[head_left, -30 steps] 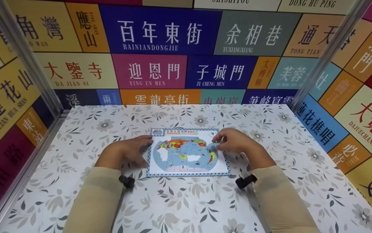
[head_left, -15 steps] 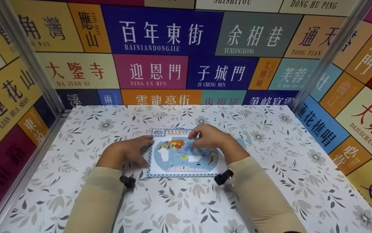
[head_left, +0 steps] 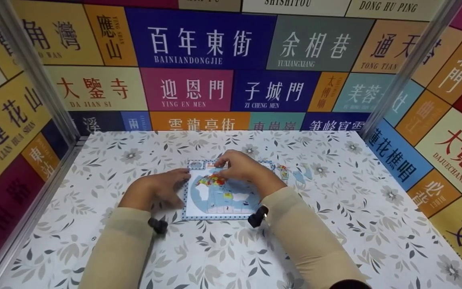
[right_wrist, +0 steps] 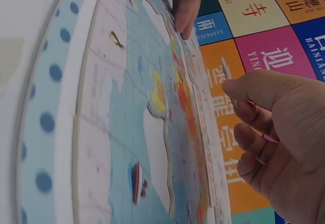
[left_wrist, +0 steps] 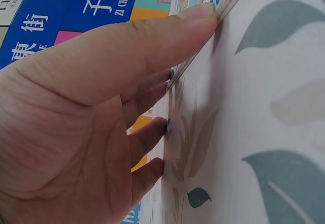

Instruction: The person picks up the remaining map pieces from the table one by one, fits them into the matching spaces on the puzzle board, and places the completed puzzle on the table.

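A world-map jigsaw puzzle board (head_left: 195,209) with a blue dotted border lies flat on the table. White gaps show in the map at Africa's place and at another lower spot. My left hand (head_left: 159,186) rests at the board's left edge, its thumb (left_wrist: 152,41) touching the edge and the fingertips down beside it. Over the upper part of the map, my right hand (head_left: 241,166) pinches a thin puzzle piece (right_wrist: 228,84) between thumb and forefinger. In the right wrist view that piece is edge-on, held above the board, and its printed face is hidden.
Several loose puzzle pieces lie right of the board, a multicoloured one (head_left: 283,172) and blue ones (head_left: 304,174). The table (head_left: 199,249) has a flower-and-leaf cover. Panels with Chinese place names (head_left: 199,38) enclose its back and sides, with metal posts (head_left: 401,68) at the corners.
My right hand has moved left from the map's right side to over its upper middle, carrying the puzzle piece and uncovering the loose pieces on the right. The left hand has stayed put.
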Demonstrator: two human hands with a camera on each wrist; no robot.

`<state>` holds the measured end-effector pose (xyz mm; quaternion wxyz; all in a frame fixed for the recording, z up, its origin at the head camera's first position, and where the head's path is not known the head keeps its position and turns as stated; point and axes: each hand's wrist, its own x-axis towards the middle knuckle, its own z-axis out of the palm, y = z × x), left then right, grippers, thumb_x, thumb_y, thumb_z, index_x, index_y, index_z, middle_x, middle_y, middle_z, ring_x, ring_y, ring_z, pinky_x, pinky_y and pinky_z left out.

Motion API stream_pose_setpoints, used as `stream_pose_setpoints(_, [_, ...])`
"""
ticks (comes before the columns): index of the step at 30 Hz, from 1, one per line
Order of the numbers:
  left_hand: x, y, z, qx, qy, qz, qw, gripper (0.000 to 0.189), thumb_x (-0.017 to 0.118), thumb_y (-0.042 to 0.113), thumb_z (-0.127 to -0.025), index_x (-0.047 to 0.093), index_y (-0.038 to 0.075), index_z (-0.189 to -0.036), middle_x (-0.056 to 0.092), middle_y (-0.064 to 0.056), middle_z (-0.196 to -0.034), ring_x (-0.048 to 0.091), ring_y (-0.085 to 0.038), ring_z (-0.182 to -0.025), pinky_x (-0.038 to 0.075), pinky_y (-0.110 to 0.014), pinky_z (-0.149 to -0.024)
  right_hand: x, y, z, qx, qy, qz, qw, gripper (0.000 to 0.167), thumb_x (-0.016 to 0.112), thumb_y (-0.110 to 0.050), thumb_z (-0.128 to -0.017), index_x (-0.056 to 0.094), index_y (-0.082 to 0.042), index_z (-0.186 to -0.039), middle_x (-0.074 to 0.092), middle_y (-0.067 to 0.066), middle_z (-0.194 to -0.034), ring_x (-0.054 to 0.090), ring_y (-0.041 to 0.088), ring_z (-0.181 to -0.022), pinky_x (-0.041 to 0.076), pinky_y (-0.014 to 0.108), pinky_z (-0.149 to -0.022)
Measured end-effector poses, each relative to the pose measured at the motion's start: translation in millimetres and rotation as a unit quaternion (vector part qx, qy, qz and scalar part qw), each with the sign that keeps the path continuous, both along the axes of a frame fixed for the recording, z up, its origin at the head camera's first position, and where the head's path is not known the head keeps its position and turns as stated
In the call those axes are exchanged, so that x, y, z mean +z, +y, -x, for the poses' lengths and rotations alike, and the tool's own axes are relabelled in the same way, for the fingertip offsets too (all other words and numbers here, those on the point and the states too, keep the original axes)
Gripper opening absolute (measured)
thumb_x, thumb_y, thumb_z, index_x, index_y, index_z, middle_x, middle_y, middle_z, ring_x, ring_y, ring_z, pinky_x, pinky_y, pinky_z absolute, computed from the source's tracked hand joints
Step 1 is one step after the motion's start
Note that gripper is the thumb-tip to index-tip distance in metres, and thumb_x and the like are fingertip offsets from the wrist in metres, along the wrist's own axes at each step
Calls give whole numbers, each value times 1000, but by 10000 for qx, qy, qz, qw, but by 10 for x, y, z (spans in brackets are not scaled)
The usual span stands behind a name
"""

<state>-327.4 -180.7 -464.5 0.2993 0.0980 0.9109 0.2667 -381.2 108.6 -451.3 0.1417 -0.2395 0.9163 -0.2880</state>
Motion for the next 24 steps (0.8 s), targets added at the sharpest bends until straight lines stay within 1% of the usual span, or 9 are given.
stream_pose_setpoints(7, [-3, -15, 9, -156, 67, 28, 9999, 107, 95, 30, -78, 37, 32, -168, 11, 12, -182, 5, -30, -171, 9, -63, -137, -75, -185, 55, 35, -6, -53, 10000, 28, 76, -23, -98, 79, -21, -126, 66, 3, -129, 65, 23, -120, 58, 44, -107])
stream_pose_setpoints(12, [19, -22, -24, -101, 77, -86, 9999, 106, 94, 26, -80, 37, 31, -168, 12, 11, -182, 6, -30, -171, 10, -62, -137, -146, -274, 70, 73, 86, -208, 9997, 31, 74, -23, -100, 77, -17, -131, 65, 5, -132, 63, 24, -122, 55, 44, -111])
stream_pose_setpoints(16, [25, -18, -46, 16, 33, -115, 9999, 105, 94, 26, -80, 36, 34, -168, 12, 13, -182, 6, -29, -171, 10, -62, -137, -199, -313, 86, 79, 93, -216, 9997, 32, 74, -20, -101, 77, -14, -132, 64, 7, -131, 64, 24, -121, 55, 44, -111])
stream_pose_setpoints(18, [22, -19, -50, 27, 40, -93, 9999, 105, 94, 27, -79, 36, 35, -167, 13, 13, -182, 6, -29, -171, 10, -62, -137, -219, -324, 96, 111, 101, -234, 9996, 32, 74, -19, -101, 77, -14, -132, 64, 8, -132, 64, 24, -121, 55, 44, -111])
stream_pose_setpoints(24, [16, -32, -26, -87, 74, -55, 9999, 107, 95, 29, -78, 36, 35, -168, 12, 13, -182, 6, -30, -171, 10, -63, -137, -244, -348, 115, 161, 118, -357, 9992, 31, 71, -20, -102, 77, -15, -133, 65, 6, -132, 64, 22, -121, 53, 43, -114])
